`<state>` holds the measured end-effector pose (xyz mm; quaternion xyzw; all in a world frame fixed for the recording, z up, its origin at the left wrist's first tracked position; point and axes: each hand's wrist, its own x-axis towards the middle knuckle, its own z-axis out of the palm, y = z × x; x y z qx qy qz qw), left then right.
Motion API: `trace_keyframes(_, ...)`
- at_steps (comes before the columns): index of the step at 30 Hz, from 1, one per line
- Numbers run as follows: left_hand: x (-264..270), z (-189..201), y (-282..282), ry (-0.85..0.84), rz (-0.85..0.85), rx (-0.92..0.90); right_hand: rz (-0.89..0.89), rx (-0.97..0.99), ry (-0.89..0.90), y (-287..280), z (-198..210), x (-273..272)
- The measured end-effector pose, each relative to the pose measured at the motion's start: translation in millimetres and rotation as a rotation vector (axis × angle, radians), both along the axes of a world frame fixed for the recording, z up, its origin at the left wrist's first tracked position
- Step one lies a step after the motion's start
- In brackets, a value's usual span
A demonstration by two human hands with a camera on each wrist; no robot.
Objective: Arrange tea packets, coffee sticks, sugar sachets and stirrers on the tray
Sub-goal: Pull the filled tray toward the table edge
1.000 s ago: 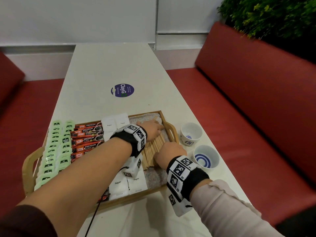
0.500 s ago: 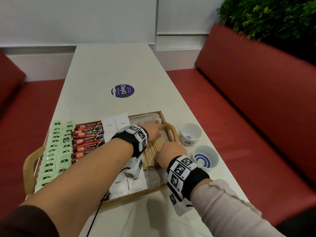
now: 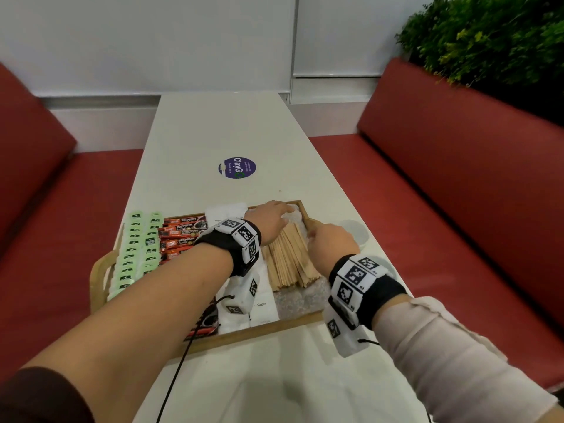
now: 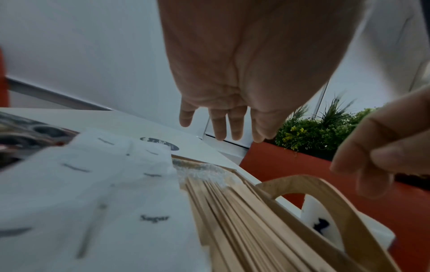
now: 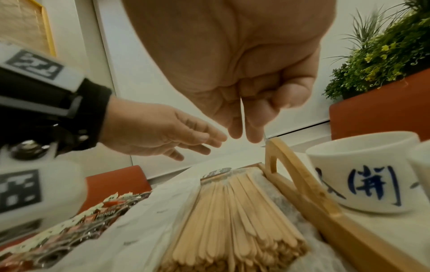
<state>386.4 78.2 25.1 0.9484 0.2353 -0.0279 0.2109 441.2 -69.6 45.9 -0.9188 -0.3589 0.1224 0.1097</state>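
Observation:
A wooden tray [image 3: 259, 334] holds green tea packets [image 3: 137, 248] at the left, then red coffee sticks [image 3: 183, 236], white sugar sachets [image 3: 225, 212] and a pile of wooden stirrers [image 3: 290, 257] at the right. My left hand [image 3: 274, 216] hovers over the far end of the stirrers [image 4: 244, 220] with straight fingers [image 4: 220, 128], and it holds nothing. My right hand [image 3: 320, 236] hangs by the tray's right handle [image 5: 295, 169]. Its fingers [image 5: 253, 132] point down above the stirrers [image 5: 235, 217] and are empty.
Two white cups with blue marks stand right of the tray, one [image 3: 357, 232] partly hidden behind my right hand, seen close [image 5: 363, 176] in the right wrist view. A round purple sticker [image 3: 237, 167] lies farther along the white table. Red benches flank it; plants [image 3: 488, 41] at back right.
My right hand has left the near right side of the stirrer pile and moved forward to the tray's right handle. My left hand has shifted slightly toward the tray's far edge.

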Motion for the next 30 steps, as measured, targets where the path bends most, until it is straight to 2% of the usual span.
trace_keyframes(7, -69, 28, 8, -0.113, 0.103, 0.033, -0.009, 0.049, -0.052, -16, 22, -4)
trace_keyframes(13, -146, 52, 18, -0.119, 0.283, 0.101, 0.011, 0.023, -0.077, -24, 30, -18)
trace_keyframes(17, -188, 54, 22, -0.107, 0.404, 0.090, 0.016, -0.006, -0.088, -23, 26, -25)
trace_keyframes(21, -218, 48, 36, -0.020, 0.488, 0.122, 0.012, -0.014, -0.067, -14, 23, -21)
trace_keyframes(25, -241, 34, 55, 0.144, 0.563, 0.135, -0.025, -0.079, -0.084, -3, 19, -20)
trace_keyframes(30, -247, 20, 58, 0.432, 0.505, 0.189, -0.109, -0.146, -0.102, -6, 5, -14)
